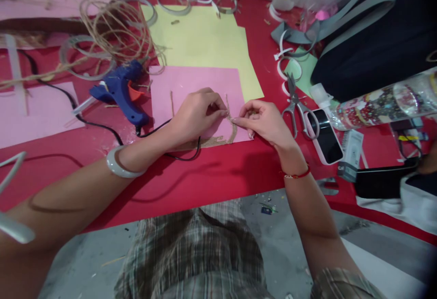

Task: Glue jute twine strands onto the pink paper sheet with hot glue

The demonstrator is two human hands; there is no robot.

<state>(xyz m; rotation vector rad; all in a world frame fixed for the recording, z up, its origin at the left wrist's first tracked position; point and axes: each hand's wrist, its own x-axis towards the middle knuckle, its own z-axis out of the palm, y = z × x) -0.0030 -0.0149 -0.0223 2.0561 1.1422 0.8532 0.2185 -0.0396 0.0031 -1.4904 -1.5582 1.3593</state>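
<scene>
Over a pink sheet of paper (205,80), my left hand (194,114) and my right hand (262,121) come close together. Both are closed in a pinch on a short piece of twine (229,116) near the sheet's right side. Below the fingers, strands of brown twine (234,134) curve down to a flat twine strip (215,141) along the lower edge. A separate short twine piece (171,103) stands out on the paper left of my left hand. Farther left lies a blue glue gun (119,92) with an orange trigger, its black cord running under my left forearm.
A loose coil of twine (112,35) and tape rings (173,1) lie at the back. Yellow paper (201,39) extends behind the pink sheet. To the right are scissors (296,110), a phone (324,136), a patterned bottle (378,101) and a dark bag (382,35).
</scene>
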